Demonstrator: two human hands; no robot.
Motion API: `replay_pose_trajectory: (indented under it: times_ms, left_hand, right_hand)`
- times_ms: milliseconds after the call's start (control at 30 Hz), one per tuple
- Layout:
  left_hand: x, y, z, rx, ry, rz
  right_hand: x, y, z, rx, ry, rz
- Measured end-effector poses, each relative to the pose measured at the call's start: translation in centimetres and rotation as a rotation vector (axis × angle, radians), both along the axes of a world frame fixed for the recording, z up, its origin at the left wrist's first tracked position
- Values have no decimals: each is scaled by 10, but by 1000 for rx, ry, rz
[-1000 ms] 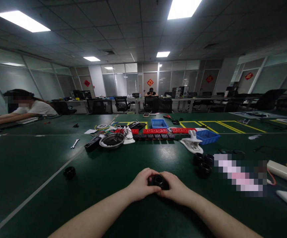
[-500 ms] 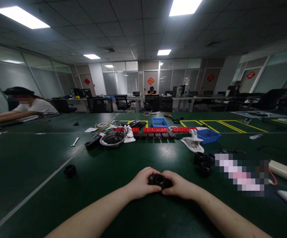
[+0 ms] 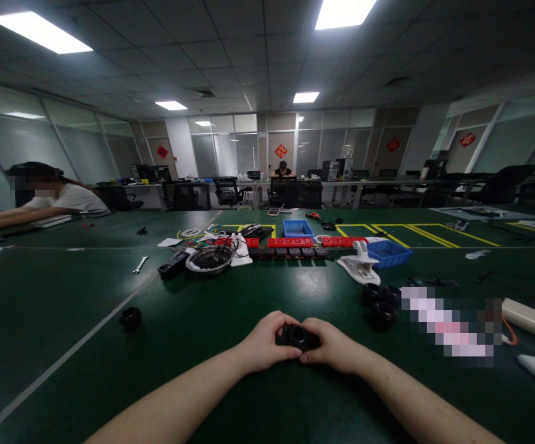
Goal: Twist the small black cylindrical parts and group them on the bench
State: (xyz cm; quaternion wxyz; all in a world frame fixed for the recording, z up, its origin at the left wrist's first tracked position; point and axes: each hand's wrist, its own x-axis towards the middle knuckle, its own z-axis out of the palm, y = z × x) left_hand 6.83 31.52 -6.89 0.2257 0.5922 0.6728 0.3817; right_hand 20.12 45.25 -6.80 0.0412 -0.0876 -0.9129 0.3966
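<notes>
Between my two hands, low over the green table (image 3: 193, 382), is a black ring-shaped part (image 3: 298, 337) with a round hole facing up. My left hand (image 3: 271, 341) grips its left side, thumb in front and fingers behind. From the right, my right hand (image 3: 332, 345) closes on it the same way, and the two thumbs nearly meet. Fingers cover much of the part, so its exact kind is unclear. A similar black part (image 3: 131, 319) lies alone to the left. Several more black round parts (image 3: 382, 313) sit grouped at the right.
Farther back stand a white clamp (image 3: 360, 266), a blue bin (image 3: 389, 253), a second blue bin (image 3: 297, 229), red socket strips (image 3: 290, 242) and a round metal-rimmed dish (image 3: 209, 261). A wrench (image 3: 141, 265) lies left. A person (image 3: 58, 194) leans on the table at far left.
The black part has turned or tilted very slightly between my fingers. Both hands keep their places, and the things on the table have not moved.
</notes>
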Motion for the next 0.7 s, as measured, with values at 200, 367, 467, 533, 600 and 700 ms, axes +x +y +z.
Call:
replay_pose_trajectory:
  times_ms: [200, 367, 467, 533, 600, 700]
  left_hand:
    - [4, 2, -4, 8, -21, 65]
    - [7, 1, -4, 16, -17, 123]
    - [6, 1, -5, 53, -52, 111]
    - [5, 1, -6, 56, -74, 99]
    - [3, 2, -7, 43, -89, 84]
    - [2, 2, -8, 33, -87, 54]
  right_hand:
    - [-3, -7, -6, 126, -26, -149]
    - [-6, -18, -9, 302, 26, -236]
    - [-4, -22, -7, 334, 76, -223]
    - [-3, -20, -6, 290, 107, -158]
    - [-1, -16, -4, 225, 120, -76]
    - [0, -5, -3, 129, 92, 23]
